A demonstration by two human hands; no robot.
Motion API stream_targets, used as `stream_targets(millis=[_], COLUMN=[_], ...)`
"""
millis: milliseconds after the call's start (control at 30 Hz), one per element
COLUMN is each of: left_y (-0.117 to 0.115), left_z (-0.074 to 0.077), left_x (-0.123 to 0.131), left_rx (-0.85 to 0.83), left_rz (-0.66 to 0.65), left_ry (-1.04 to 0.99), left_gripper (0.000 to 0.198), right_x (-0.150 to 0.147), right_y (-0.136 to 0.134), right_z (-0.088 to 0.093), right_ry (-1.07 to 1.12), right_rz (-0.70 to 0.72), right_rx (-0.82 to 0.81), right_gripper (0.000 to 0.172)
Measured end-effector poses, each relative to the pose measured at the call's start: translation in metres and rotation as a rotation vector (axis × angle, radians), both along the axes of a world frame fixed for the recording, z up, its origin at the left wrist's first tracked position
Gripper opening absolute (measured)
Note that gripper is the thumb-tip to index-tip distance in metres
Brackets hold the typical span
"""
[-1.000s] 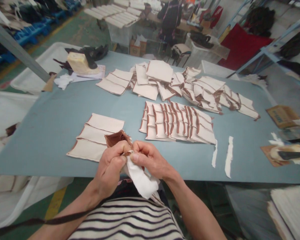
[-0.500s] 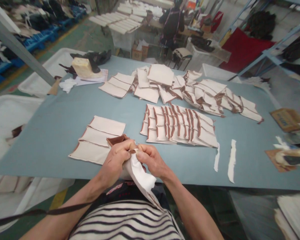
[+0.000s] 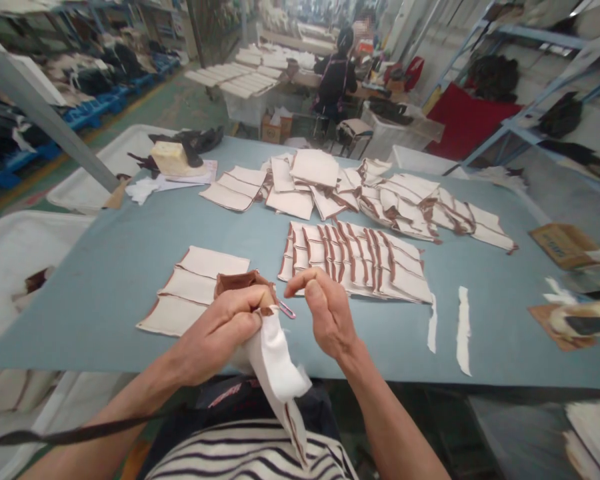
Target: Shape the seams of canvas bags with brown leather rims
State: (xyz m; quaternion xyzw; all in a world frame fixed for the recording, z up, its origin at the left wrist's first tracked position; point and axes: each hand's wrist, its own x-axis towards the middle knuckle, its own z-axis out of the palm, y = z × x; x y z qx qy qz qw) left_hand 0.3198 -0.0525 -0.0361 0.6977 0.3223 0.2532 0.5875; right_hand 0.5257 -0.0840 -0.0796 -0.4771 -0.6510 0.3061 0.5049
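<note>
My left hand (image 3: 230,323) is closed on the edge of a cream fabric piece (image 3: 275,393) with brown trim, held above the table's front edge. A white strip (image 3: 280,363) hangs down along it, and its brown inner side (image 3: 233,283) shows behind my knuckles. Apart from the fabric, my right hand (image 3: 327,313) hovers to the right with its fingers curled and thumb pressed in; whether anything is between them is hidden. A small, narrow pink loop-shaped item (image 3: 287,309) shows between the two hands. Left of my left hand lies a flat cream panel (image 3: 180,300) with brown seams.
An overlapping row of cream panels (image 3: 355,260) lies mid-table, with a loose pile (image 3: 315,170) behind it. White strips (image 3: 463,330) lie at right, near a cardboard box (image 3: 563,243). A yellowish block (image 3: 171,159) stands back left. A person (image 3: 335,77) sits beyond the table.
My right hand has let go of the fabric and moved right, away from my left hand, which keeps its grip. The pink item now shows between them. The view has tipped up slightly.
</note>
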Motion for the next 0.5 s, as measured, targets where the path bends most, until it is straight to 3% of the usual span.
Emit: stream_targets(millis=[133, 267, 367, 500], left_y=[0.0, -0.001, -0.006, -0.015], left_z=[0.02, 0.034, 0.038, 0.037], left_x=[-0.003, -0.003, -0.001, 0.001], left_rx=[0.137, 0.251, 0.266, 0.331], left_rz=[-0.009, -0.031, -0.03, 0.066], left_ry=[0.069, 0.14, 0.177, 0.221], left_gripper=[0.019, 0.021, 0.022, 0.02], right_x=[0.001, 0.006, 0.011, 0.015], right_y=[0.0, 0.007, 0.006, -0.001], right_z=[0.018, 0.034, 0.047, 0.059], right_ry=[-0.062, -0.239, -0.312, -0.268], right_rz=[0.194, 0.26, 0.329, 0.408], right_rx=[0.187, 0.299, 0.186, -0.045], right_gripper=[0.044, 0.034, 0.036, 0.029])
